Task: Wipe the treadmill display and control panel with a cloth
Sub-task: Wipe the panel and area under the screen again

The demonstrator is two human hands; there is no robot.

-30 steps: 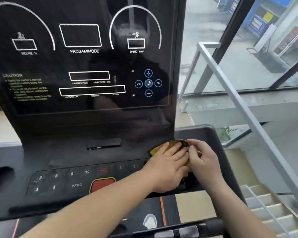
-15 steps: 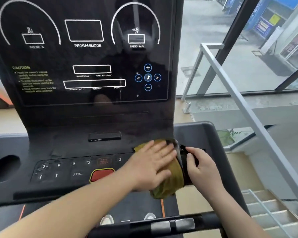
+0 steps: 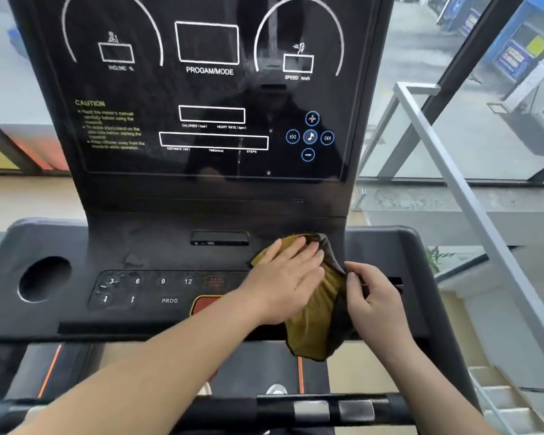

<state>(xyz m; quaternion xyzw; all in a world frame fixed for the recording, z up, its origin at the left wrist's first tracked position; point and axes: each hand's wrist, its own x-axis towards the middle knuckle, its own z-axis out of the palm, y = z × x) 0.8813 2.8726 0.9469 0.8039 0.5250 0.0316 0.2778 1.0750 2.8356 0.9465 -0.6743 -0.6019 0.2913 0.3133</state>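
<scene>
Left hand [image 3: 288, 279] presses flat, fingers straight, on the crumpled mustard-and-dark cloth [image 3: 319, 318]. Right hand [image 3: 372, 301] pinches its right edge over the control panel [image 3: 157, 290].

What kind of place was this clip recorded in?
Probably a gym or fitness room: a treadmill console with speed and incline readouts fills the view, a metal stair railing descends at right, and glass walls overlook a street.

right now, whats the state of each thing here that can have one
display, dark, no readings lit
control panel, smeared and spotted on its left part
cloth, spread on the panel's right side, lower end hanging over the front edge
left hand, flat on the cloth, fingers straight
right hand, pinches the cloth's right edge
</scene>
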